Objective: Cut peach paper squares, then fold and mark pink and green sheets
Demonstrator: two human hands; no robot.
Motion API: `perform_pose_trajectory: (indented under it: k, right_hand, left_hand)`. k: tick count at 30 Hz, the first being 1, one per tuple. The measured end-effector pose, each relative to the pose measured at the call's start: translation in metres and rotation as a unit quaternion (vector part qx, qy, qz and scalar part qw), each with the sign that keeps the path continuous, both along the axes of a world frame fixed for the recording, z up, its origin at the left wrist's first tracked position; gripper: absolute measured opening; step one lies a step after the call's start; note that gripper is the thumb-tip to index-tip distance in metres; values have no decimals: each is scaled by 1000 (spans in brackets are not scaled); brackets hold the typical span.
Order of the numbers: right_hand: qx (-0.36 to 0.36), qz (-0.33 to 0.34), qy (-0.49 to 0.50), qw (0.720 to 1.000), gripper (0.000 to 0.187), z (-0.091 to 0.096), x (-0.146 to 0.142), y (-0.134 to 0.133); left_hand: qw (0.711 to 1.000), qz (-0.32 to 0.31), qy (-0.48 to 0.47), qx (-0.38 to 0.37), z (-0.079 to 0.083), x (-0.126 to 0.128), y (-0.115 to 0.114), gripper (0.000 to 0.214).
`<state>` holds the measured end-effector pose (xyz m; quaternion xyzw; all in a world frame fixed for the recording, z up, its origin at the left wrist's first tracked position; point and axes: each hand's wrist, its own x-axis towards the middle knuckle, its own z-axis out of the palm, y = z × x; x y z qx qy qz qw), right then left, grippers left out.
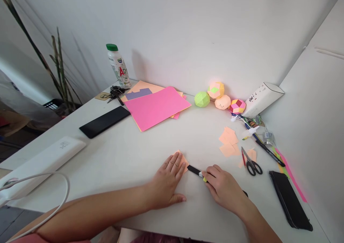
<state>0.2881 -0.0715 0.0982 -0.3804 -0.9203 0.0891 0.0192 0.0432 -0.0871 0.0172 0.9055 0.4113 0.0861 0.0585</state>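
Note:
My left hand (170, 178) lies flat on the white table, fingers stretched over a small peach paper piece (185, 163) and pressing it down. Much of that paper is hidden beneath the fingers. My right hand (224, 185) grips what looks like a utility knife (194, 170), with a long black front part and a bit of yellow by the fingers. Its black tip touches or nearly touches the paper's right edge. To the right lie several cut peach paper pieces (229, 137) and a pair of black-handled scissors (254, 167) beside a thin red stick.
Pink paper sheets (158, 108) lie at the back, near a bottle (118, 65) and keys. Folded paper balls (202, 99) stand by the wall. A black slab (104, 122) and white case (61, 149) lie left; a black pouch (290, 200) lies right.

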Motion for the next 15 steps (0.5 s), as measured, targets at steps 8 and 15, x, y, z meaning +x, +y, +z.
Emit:
perform_pose_trajectory:
  k: [8, 15]
  right_hand:
    - [10, -27, -33, 999, 32, -4, -7, -3]
    - [6, -31, -28, 999, 29, 2, 2, 1]
  left_hand:
    - [1000, 3, 7, -10, -8, 1, 0, 108]
    - [1000, 1, 12, -29, -4, 2, 0, 112]
